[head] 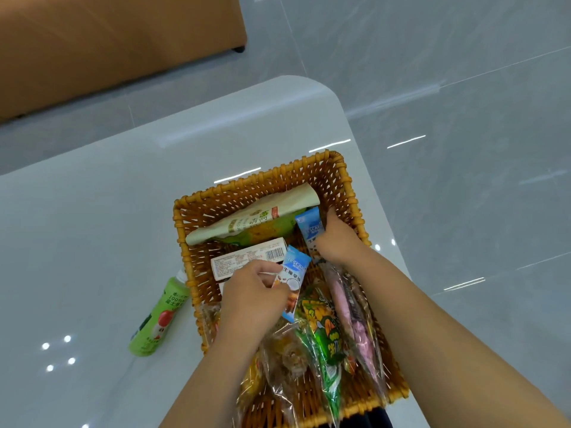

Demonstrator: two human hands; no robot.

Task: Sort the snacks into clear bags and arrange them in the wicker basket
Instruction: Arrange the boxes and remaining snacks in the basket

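Observation:
A wicker basket (346, 180) stands on the white table. Inside lie a long cream and green packet (247, 222), a white box with a barcode (247, 261), and clear bags of snacks: brown ones (290, 356), a green and yellow one (327, 335), a pink one (349, 313). My left hand (253, 291) is shut on a blue and white snack packet (293, 279) over the basket's middle. My right hand (336, 239) grips a second blue packet (309, 227) by the basket's right wall.
A green juice bottle (157, 316) lies on its side on the table (92, 227), just left of the basket. An orange-brown bench (108, 47) stands beyond the table. The table's rounded edge runs close to the basket's right side, with grey floor (463, 118) beyond.

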